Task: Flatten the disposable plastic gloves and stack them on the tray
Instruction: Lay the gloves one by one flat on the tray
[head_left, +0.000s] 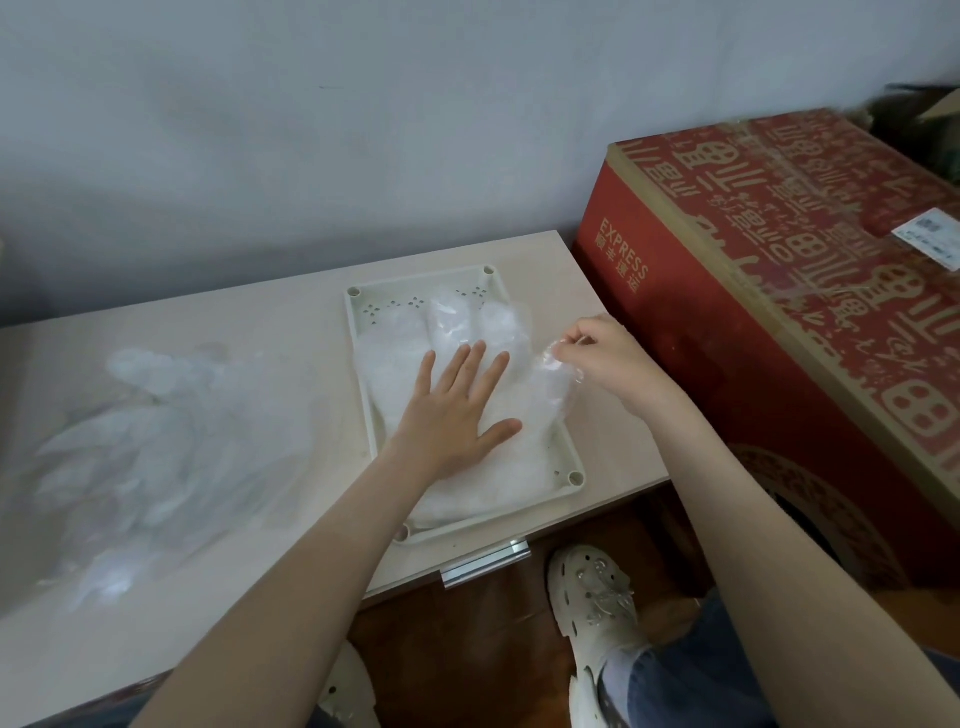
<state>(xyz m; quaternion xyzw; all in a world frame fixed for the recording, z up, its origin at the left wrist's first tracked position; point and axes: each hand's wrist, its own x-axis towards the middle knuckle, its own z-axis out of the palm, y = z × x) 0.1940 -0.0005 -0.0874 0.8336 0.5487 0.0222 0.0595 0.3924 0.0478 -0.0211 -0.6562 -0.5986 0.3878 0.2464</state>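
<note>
A pale green tray (363, 306) lies on the light wooden table (249, 322), with clear plastic gloves (519, 467) stacked flat in it, fingers pointing to the wall. My left hand (457, 410) presses flat on the top glove, fingers straight and spread. My right hand (602, 353) pinches the top glove's thumb part (558, 374) at the tray's right edge. A loose heap of clear gloves (156, 447) lies on the table to the left of the tray.
A big red cardboard box (779, 291) stands right next to the table on the right. The wall runs behind the table. Below the table's front edge are the wooden floor and my white shoes (597, 597).
</note>
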